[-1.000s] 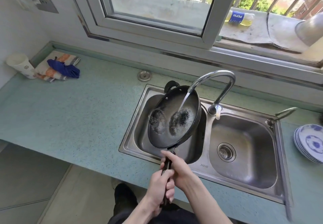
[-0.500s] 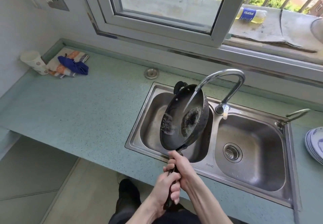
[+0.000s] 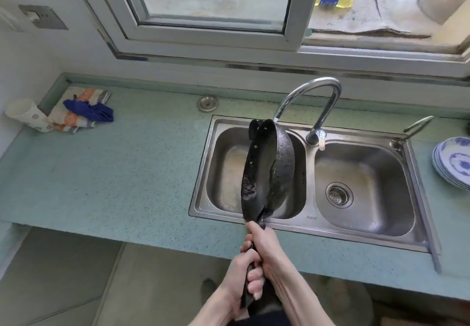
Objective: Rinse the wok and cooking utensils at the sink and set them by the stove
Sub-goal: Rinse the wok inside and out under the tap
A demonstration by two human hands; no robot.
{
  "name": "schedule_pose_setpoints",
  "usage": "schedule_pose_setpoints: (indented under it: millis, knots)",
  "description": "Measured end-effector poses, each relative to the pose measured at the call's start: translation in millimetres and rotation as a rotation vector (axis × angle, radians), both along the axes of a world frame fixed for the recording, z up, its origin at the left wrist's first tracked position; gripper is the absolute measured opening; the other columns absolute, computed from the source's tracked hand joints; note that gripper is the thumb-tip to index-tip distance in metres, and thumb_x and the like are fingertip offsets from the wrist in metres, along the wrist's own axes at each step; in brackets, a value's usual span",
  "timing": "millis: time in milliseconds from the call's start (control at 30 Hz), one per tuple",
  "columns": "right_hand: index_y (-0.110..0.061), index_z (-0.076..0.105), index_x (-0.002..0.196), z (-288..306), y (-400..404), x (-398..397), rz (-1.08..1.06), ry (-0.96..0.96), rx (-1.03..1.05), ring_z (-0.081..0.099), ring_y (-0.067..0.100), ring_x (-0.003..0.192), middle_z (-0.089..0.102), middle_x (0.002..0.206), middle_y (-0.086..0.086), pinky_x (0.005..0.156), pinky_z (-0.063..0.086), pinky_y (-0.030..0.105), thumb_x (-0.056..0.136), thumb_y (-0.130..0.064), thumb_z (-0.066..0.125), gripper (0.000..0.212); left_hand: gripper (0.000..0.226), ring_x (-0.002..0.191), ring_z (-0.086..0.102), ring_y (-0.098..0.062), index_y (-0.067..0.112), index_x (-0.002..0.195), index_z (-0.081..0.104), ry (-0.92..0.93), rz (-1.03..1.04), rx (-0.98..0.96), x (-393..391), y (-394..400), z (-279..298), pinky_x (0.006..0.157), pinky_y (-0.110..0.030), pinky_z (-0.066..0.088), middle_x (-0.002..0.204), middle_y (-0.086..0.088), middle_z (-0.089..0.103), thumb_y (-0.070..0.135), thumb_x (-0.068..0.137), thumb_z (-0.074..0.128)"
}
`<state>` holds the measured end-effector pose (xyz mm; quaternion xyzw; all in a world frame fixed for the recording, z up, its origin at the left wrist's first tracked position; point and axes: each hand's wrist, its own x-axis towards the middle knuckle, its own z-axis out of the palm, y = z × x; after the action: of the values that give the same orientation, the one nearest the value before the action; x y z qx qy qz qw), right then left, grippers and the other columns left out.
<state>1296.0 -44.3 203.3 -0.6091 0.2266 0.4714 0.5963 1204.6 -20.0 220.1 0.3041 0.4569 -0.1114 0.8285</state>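
With both the left hand (image 3: 241, 272) and right hand (image 3: 267, 247) clamped on its handle, the wok (image 3: 269, 170), tipped on edge toward nine o'clock over the sink (image 3: 203, 173), could slosh water onto the counter (image 3: 127, 173).

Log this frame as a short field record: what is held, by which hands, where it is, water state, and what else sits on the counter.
held: black round metal wok, tipped nearly on edge
hands: left hand and right hand both grip its dark handle
place: over the left basin of the steel double sink
water: curved chrome faucet running onto the wok's top rim
counter left: white paper cup, striped cloth
counter right: stacked blue-and-white plates
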Motion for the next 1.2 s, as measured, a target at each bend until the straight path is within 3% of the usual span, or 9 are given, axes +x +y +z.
schedule_pose_setpoints:
  millis: [267,400,467,533,667,800,900,1033,1200]
  knots:
    - [-0.015,0.047,0.063,13.2,9.5,-22.3,0.033,-0.124,-0.084,0.046,0.02,0.049,0.047,0.048,0.0,0.053,0.039,0.03,0.095,-0.016,0.061,0.035,0.04,0.029,0.019,-0.009,0.023,0.056,0.038,-0.083,0.046,-0.124,-21.4,18.4,3.7,0.031,-0.017,0.019,0.048,0.004,0.014,0.008,0.092,0.042]
    - [-0.011,0.057,0.071,17.8,10.6,-24.6,0.063,-0.173,-0.085,0.049,0.018,0.05,0.054,0.053,0.002,0.051,0.041,0.029,0.095,-0.022,0.069,0.03,0.034,0.027,0.018,-0.007,0.023,0.057,0.033,-0.161,0.065,-0.275,-24.8,28.0,9.4,0.032,-0.015,0.016,0.046,0.007,0.012,0.008,0.076,0.056]
    - [-0.011,0.059,0.072,18.7,10.2,-21.7,0.056,-0.136,-0.015,0.051,0.014,0.049,0.056,0.058,0.004,0.048,0.044,0.026,0.094,-0.025,0.076,0.031,0.044,0.027,0.019,-0.006,0.025,0.062,0.027,-0.22,0.093,-0.446,-25.0,35.9,7.6,0.034,-0.016,0.014,0.042,0.01,0.018,0.005,0.074,0.064]
    - [-0.016,0.056,0.068,16.4,10.9,-17.6,-0.042,0.026,0.169,0.052,0.011,0.051,0.052,0.06,-0.001,0.049,0.046,0.022,0.092,-0.027,0.079,0.034,0.043,0.026,0.024,-0.007,0.024,0.062,0.029,-0.27,0.1,-0.617,-23.5,43.6,4.3,0.031,-0.018,0.019,0.041,0.01,0.022,0.006,0.075,0.067]
    - [-0.023,0.045,0.063,11.5,21.3,-16.0,-0.202,0.147,0.369,0.038,0.007,0.043,0.03,0.052,-0.011,0.056,0.049,0.022,0.097,-0.027,0.069,0.042,0.037,0.025,0.031,-0.01,0.021,0.066,0.03,-0.304,0.042,-0.751,-21.6,55.7,-1.1,0.031,-0.02,0.028,0.041,0.009,0.026,0.005,0.078,0.061]
    - [-0.023,0.041,0.061,10.7,26.4,-16.0,-0.157,0.117,0.286,0.034,0.01,0.044,0.027,0.052,-0.008,0.061,0.049,0.026,0.097,-0.015,0.067,0.045,0.042,0.029,0.028,-0.007,0.023,0.068,0.026,-0.267,-0.127,-0.586,-20.8,66.9,0.6,0.033,-0.02,0.026,0.044,0.01,0.024,0.01,0.072,0.066]
    - [-0.022,0.043,0.059,10.4,25.2,-14.3,-0.124,0.046,0.231,0.036,0.014,0.052,0.03,0.056,-0.005,0.051,0.046,0.025,0.096,-0.011,0.068,0.046,0.034,0.039,0.029,-0.006,0.025,0.067,0.033,-0.21,-0.272,-0.426,-19.1,70.0,5.5,0.043,-0.022,0.035,0.052,0.01,0.026,0.014,0.078,0.063]
    - [-0.019,0.042,0.071,9.8,25.2,-12.6,-0.09,-0.026,0.21,0.039,0.013,0.047,0.033,0.058,-0.003,0.056,0.038,0.028,0.098,-0.007,0.065,0.038,0.025,0.054,0.048,-0.012,0.018,0.075,0.051,-0.205,-0.463,-0.238,-16.0,74.9,12.8,0.063,-0.03,0.051,0.065,0.001,0.041,0.008,0.093,0.065]
    - [-0.02,0.04,0.07,3.7,23.5,-20.3,0.074,-0.189,0.088,0.043,0.017,0.049,0.039,0.056,-0.001,0.051,0.034,0.027,0.097,-0.007,0.064,0.039,0.018,0.063,0.059,-0.021,0.008,0.082,0.054,-0.21,-0.597,-0.101,-19.0,79.9,16.9,0.068,-0.04,0.057,0.069,-0.008,0.051,0.003,0.092,0.069]
